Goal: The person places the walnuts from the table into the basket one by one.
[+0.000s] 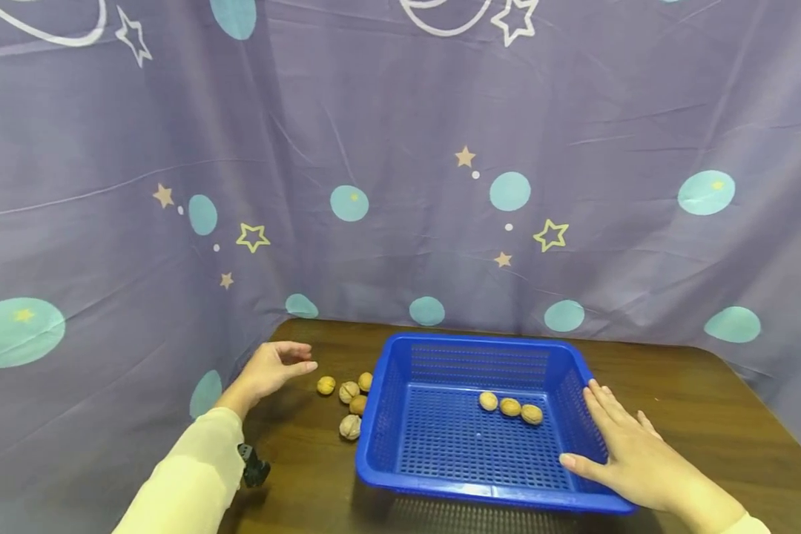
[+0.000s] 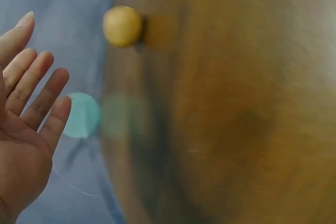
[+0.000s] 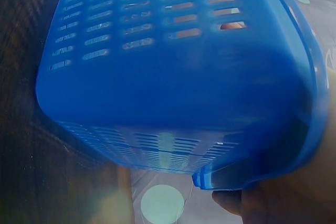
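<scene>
My left hand [image 1: 270, 371] hovers over the left side of the table, fingers loosely extended and thumb apart, with nothing in it. Just beyond its fingertips lies a yellowish walnut [image 1: 325, 385], the closest of several walnuts beside the basket. In the left wrist view the palm and spread fingers [image 2: 44, 90] show bare, near a walnut [image 2: 123, 27]. My right hand [image 1: 630, 445] rests on the right rim of a blue plastic basket [image 1: 494, 492], its fingers straight along the rim and thumb over the inside. Three walnuts [image 1: 510, 407] lie in a row on the basket floor.
Between the left hand and the basket, a pale walnut [image 1: 350, 427] and others sit close against the basket's left wall. A brown wooden table [image 1: 721, 415] carries everything. Purple patterned cloth [image 1: 400, 245] hangs behind and along the left. A black device [image 1: 254, 467] sits at the left wrist.
</scene>
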`<state>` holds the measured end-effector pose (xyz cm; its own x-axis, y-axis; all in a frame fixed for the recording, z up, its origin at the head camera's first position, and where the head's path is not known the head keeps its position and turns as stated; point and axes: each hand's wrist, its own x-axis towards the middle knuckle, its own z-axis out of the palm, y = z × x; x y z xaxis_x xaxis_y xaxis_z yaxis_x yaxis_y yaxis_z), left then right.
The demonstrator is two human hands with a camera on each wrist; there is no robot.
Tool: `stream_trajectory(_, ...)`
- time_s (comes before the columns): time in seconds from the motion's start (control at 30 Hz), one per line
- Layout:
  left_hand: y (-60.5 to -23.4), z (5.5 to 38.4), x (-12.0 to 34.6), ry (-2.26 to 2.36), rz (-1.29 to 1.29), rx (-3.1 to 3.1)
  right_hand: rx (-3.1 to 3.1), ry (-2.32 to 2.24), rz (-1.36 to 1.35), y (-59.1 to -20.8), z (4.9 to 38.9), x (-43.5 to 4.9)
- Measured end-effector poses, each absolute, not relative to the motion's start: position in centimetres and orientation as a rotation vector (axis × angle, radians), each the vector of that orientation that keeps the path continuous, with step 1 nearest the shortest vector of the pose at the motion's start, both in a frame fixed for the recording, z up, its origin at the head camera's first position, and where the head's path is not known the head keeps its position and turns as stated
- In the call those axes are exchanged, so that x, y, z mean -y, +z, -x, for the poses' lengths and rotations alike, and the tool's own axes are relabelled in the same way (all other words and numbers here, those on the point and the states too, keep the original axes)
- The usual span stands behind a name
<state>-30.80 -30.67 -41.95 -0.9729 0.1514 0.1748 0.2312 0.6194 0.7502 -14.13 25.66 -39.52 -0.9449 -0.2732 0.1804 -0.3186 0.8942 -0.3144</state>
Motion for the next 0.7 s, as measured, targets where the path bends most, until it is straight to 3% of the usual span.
stream_trajectory(0.2, -44.5, 30.8, 31.3, -1.300, 0.341, 2.758, 2.905, 0.504, -0.471, -39.6, 14.2, -25.5)
stream_trajectory(0.7, -46.2, 31.2, 29.7, -1.368, 0.383, 2.824, 2.918, 0.483, -0.444, -39.6, 14.2, -25.4)
